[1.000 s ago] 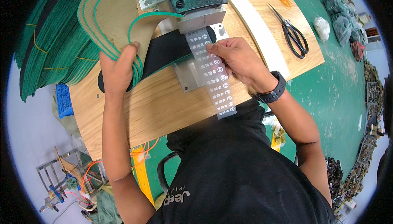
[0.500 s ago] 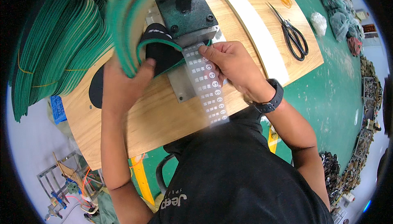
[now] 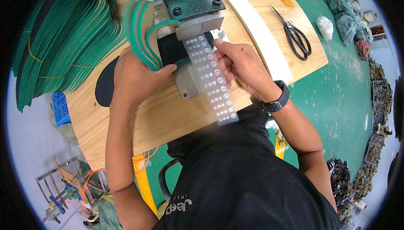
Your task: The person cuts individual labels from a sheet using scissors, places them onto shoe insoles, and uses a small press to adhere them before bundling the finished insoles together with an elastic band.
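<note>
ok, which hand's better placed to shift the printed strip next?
Right, I'd say. The right hand has its thumb and fingers close beside the strip's right edge; the left hand is farther off to the left and looks occupied, gripping the bent insoles.

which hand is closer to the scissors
Right. The right hand is left of and below the scissors in the picture, across the white strip; the left hand is much farther left, holding insoles.

Head camera: worn on person's head, looks steeply down, wide fisheye. Left hand (image 3: 132, 80), right hand (image 3: 247, 65), wooden table (image 3: 94, 133) near; green floor (image 3: 324, 91) farther.
</note>
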A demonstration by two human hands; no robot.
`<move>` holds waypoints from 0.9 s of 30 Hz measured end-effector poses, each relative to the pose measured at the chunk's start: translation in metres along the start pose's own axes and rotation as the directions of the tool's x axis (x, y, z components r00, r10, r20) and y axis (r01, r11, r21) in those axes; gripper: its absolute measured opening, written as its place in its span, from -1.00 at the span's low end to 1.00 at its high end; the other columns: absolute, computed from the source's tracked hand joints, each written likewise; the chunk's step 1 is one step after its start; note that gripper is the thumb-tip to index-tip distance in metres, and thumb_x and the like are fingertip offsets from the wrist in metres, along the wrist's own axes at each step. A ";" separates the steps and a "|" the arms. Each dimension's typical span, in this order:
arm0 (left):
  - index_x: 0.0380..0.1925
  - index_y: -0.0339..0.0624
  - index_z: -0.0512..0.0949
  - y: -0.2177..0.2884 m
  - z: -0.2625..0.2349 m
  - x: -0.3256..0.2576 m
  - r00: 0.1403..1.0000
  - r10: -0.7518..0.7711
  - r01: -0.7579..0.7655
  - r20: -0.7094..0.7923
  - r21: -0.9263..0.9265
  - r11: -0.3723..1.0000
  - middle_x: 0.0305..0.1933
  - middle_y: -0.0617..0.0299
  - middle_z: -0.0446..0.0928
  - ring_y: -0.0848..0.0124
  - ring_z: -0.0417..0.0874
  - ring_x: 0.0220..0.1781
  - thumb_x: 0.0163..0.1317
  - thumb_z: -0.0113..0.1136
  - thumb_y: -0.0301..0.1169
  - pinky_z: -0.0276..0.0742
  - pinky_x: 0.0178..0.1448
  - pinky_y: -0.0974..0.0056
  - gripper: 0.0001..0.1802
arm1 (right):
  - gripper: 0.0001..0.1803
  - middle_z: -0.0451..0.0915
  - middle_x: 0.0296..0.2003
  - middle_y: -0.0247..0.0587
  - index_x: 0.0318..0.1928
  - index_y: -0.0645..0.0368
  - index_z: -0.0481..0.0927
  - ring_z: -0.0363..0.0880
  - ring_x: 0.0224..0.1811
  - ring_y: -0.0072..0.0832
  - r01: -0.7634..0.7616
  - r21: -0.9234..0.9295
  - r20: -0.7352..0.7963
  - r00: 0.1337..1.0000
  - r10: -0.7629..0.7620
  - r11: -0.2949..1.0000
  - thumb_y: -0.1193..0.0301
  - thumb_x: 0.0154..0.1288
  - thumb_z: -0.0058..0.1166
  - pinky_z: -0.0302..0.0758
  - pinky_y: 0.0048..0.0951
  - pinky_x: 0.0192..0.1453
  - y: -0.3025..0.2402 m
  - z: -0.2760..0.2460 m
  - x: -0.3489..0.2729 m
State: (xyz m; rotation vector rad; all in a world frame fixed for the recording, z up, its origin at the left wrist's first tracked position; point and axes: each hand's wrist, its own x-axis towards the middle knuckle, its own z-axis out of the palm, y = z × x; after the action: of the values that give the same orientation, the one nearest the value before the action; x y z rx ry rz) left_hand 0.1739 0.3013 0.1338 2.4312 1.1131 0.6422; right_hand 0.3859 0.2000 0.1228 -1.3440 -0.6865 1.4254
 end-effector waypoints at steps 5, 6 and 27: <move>-0.21 -0.22 0.54 0.003 0.000 -0.002 1.000 -0.026 0.026 -0.007 0.015 1.000 -0.28 -0.02 0.58 0.04 0.59 -0.19 -0.22 0.46 -0.24 0.50 -0.08 0.10 -0.47 | -0.67 0.47 -0.72 -0.34 -0.50 0.26 0.51 0.38 -0.79 -0.64 0.016 -0.075 0.032 0.999 -0.013 0.997 0.32 0.38 -0.02 0.28 -0.68 -0.73 0.003 -0.001 0.001; -0.17 -0.22 0.53 0.003 -0.001 -0.002 1.000 -0.017 0.017 -0.002 0.023 1.000 -0.27 -0.02 0.58 0.04 0.59 -0.18 -0.22 0.46 -0.23 0.50 -0.07 0.10 -0.44 | -0.69 0.47 -0.72 -0.34 -0.51 0.25 0.50 0.38 -0.79 -0.65 0.019 -0.084 0.038 0.999 -0.016 0.996 0.34 0.37 -0.01 0.27 -0.68 -0.72 0.004 -0.001 0.001; -0.33 -0.32 0.56 -0.003 -0.001 -0.001 0.994 -0.099 0.090 -0.036 -0.197 0.976 -0.33 -0.02 0.59 0.11 0.59 -0.29 -0.10 0.30 -0.37 0.49 -0.14 0.22 -0.68 | -0.76 0.52 -0.60 -0.25 -0.32 0.31 0.52 0.47 -0.68 -0.60 0.164 0.031 -0.146 0.977 -0.158 0.986 0.37 0.38 -0.07 0.45 -0.63 -0.63 0.011 -0.019 -0.016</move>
State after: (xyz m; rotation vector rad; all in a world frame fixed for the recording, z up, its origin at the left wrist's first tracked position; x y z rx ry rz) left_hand 0.1716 0.3026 0.1332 2.1944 1.1203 0.7429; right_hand 0.3987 0.1772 0.1151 -1.3131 -0.6513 1.1961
